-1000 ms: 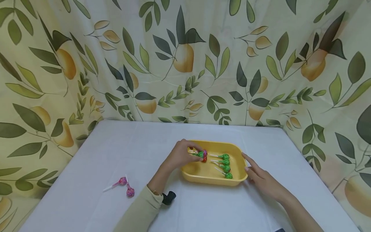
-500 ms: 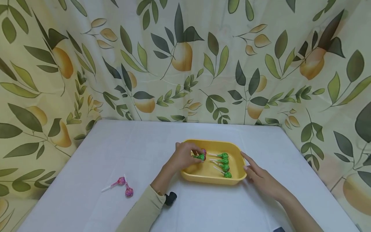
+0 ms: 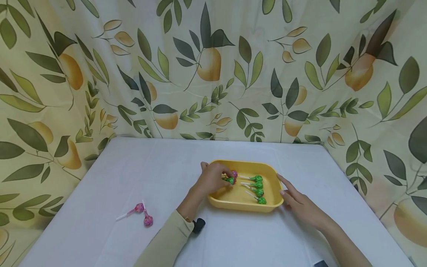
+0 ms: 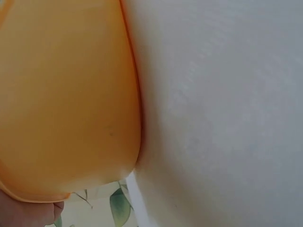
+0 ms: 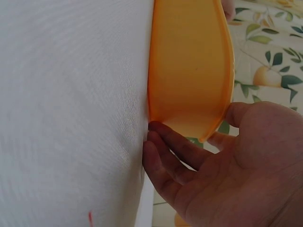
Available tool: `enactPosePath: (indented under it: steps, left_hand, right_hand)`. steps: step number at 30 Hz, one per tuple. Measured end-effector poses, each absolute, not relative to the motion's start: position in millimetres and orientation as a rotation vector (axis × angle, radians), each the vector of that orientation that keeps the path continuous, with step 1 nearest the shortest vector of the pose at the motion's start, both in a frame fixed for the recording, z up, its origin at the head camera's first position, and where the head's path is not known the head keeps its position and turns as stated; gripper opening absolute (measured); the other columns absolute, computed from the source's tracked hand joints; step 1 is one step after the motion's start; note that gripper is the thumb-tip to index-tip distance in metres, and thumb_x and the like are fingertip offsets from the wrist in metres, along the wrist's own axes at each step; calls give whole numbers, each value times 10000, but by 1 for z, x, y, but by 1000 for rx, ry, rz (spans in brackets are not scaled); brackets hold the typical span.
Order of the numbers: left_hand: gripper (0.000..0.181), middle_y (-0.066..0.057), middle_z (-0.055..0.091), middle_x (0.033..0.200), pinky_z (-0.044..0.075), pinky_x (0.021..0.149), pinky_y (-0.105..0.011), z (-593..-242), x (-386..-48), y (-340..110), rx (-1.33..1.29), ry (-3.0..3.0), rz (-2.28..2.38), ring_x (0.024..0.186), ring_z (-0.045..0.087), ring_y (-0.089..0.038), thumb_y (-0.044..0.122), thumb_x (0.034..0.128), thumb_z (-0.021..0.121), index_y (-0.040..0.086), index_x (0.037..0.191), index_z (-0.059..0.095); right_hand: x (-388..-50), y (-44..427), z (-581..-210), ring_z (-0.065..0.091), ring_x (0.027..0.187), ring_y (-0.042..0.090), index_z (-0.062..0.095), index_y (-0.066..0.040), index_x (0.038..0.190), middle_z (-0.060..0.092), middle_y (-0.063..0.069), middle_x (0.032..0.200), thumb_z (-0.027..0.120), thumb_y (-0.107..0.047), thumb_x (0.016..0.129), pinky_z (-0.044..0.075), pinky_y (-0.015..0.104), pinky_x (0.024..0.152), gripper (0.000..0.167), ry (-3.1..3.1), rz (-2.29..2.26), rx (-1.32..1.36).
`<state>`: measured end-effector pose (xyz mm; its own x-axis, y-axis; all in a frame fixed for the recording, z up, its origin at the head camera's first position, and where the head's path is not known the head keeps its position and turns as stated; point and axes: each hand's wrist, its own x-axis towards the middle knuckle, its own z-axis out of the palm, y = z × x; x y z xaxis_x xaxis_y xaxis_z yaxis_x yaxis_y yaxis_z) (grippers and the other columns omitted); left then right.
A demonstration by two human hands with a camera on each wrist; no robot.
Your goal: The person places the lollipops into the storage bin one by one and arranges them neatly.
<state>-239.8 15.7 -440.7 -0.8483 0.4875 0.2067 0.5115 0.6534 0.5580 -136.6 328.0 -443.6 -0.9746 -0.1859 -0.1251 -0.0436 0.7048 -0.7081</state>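
Note:
In the head view, a yellow plastic tray [image 3: 245, 207] holds a column of several green-wrapped lollipops [image 3: 257, 184], sticks pointing left. My left hand [image 3: 213, 178] reaches over the tray's left end and pinches a green lollipop [image 3: 230, 180] low inside it. Partly hidden by those fingers is a pink-purple lollipop [image 3: 235, 173], with a bit of red wrapper close by. My right hand [image 3: 301, 205] rests against the tray's right end. From the right wrist, its thumb [image 5: 236, 113] touches the rim while fairly straight fingers [image 5: 175, 146] lie along the outer wall.
Two pink lollipops [image 3: 143, 213] lie on the white tablecloth [image 3: 160, 167] to the left of the tray. A dark object [image 3: 321, 263] shows at the bottom edge. Behind the table hangs a leaf-and-fruit patterned curtain [image 3: 186, 74].
The left hand has shifted slightly, and the red and purple wrappers beside its green lollipop are more covered now. The right hand and the column of green lollipops keep their places.

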Motion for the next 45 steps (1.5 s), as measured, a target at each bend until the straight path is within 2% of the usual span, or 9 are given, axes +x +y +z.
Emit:
enactPosePath:
  steps: [9,14,21,27,35,41,45]
  left_hand:
    - [209,173,731,851,213,844,-493,-441,-243,22,-883,-2809,-913,841,609,-71,228,692,984,228,843,840]
    - [243,159,753,914,237,828,-463,-440,-243,25,-938,-2788,-904,885,636,-56,234,702,982,210,902,846]
    - [176,187,734,915,242,843,-462,-440,-244,26,-966,-2797,-860,877,628,-52,247,715,973,255,793,817]
    - [183,196,731,913,257,840,-457,-442,-246,26,-976,-2802,-815,890,618,-27,300,712,972,258,787,810]
    - [189,207,690,796,268,831,-454,-444,-246,26,-960,-2796,-791,848,576,-21,341,726,957,264,746,786]
    - [188,195,725,855,247,872,-459,-445,-249,24,-957,-2772,-965,900,621,-27,311,726,957,228,799,805]
    - [213,162,753,880,242,900,-465,-443,-249,22,-933,-2765,-1109,969,644,-89,271,736,959,192,887,831]
  right_hand:
    - [-136,329,-444,540,892,244,132,-299,1671,543,80,921,403,-413,1127,407,457,834,618,2718,-1126,-171]
    - [-137,329,-444,536,883,246,133,-308,1669,531,85,906,402,-419,1126,400,456,827,616,2715,-1131,-167]
    - [-138,328,-443,533,874,247,130,-316,1668,533,88,897,403,-422,1126,396,444,814,617,2712,-1130,-156]
    - [-140,329,-444,528,866,247,122,-318,1669,536,87,899,399,-425,1126,399,430,797,619,2701,-1130,-138]
    - [-140,329,-446,528,856,243,116,-320,1670,530,88,891,385,-432,1128,399,436,800,616,2714,-1112,-147]
    - [-139,330,-446,533,860,239,127,-314,1669,534,83,885,389,-432,1127,396,443,811,614,2725,-1108,-158]
    - [-138,329,-445,532,858,240,127,-308,1670,535,83,885,388,-435,1127,395,442,809,616,2724,-1106,-157]
